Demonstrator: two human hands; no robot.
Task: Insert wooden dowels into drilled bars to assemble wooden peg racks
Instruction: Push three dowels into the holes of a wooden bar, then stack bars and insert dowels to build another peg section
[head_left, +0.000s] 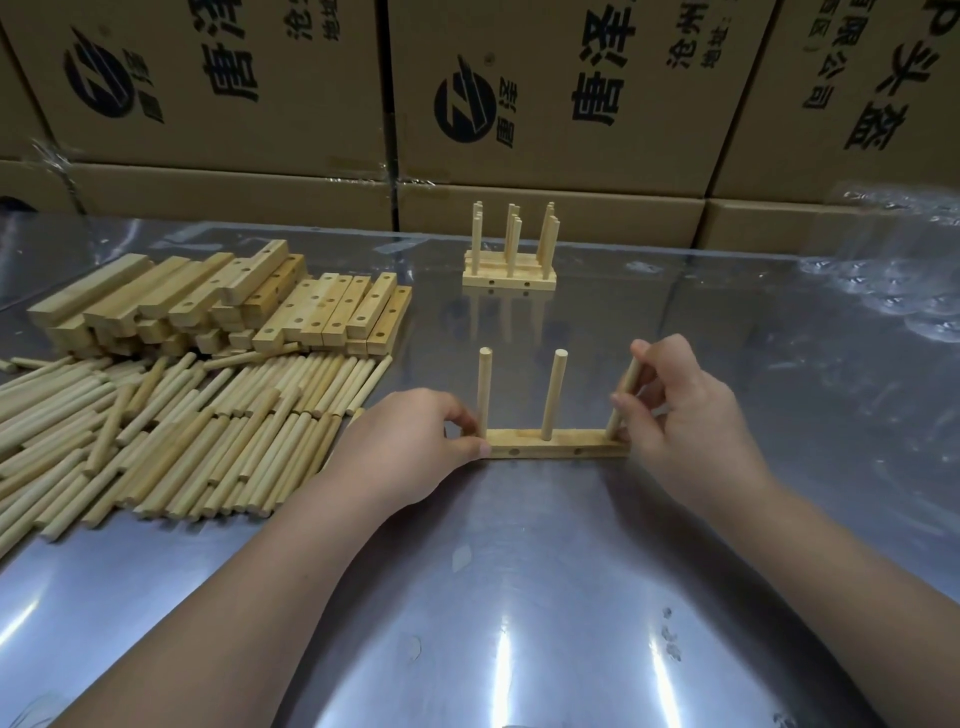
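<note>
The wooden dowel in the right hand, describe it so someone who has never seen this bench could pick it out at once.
On the shiny metal table, nearest the person, lies a pale wooden drilled bar. The round wooden dowel at its right end, pinched by the right hand, is the one; unlike the two upright dowels beside it, it leans.

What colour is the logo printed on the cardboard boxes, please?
Black logo, clearest in the head view.

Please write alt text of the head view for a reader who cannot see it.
A right hand pinches a tilted pale wooden dowel at the end hole of a drilled wooden bar with two upright dowels; the left hand grips the bar's other end. Nearby lie loose dowels and stacked bars.
</note>
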